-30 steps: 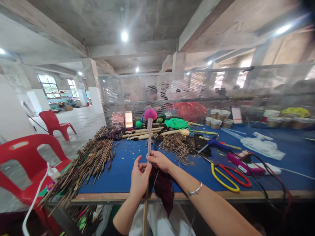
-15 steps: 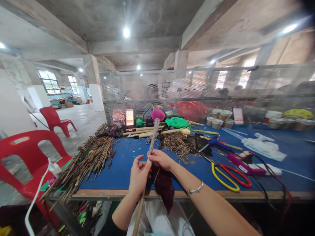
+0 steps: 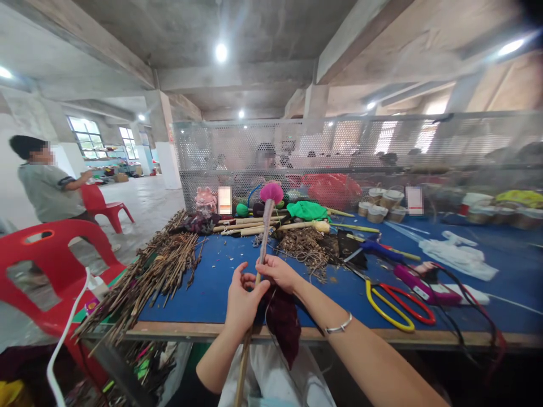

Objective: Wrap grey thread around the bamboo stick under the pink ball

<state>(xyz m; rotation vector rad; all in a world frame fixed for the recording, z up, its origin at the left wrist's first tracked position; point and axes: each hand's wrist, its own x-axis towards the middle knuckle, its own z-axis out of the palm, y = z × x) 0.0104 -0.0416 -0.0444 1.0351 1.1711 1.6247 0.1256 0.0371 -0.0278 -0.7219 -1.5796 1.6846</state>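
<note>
A long wooden stick (image 3: 242,362) slants up from the lap over the table edge. Its upper part is wrapped in greyish-purple material (image 3: 266,229) and ends in a round pink head (image 3: 272,193). My left hand (image 3: 242,297) is closed round the stick from the left, some fingers curled. Just above, my right hand (image 3: 278,272) pinches the wrapped part between thumb and fingers. Below my right hand hangs a dark maroon, leaf-shaped piece of cloth (image 3: 283,328), with a thin thread or wire beside it. What holds the cloth there is hidden by my hand.
Dry twigs (image 3: 165,271) are heaped on the left of the blue table (image 3: 212,282). Yellow-and-red-handled scissors (image 3: 389,305), a purple device (image 3: 418,282) and a white glove (image 3: 460,257) lie right. A perforated metal screen (image 3: 237,147) stands behind. A person (image 3: 51,186) is beyond the red chairs (image 3: 76,260).
A person has come into view on the far left. My left thumb has shifted right across the stick, towards my right hand. The pink head stands slightly higher.
</note>
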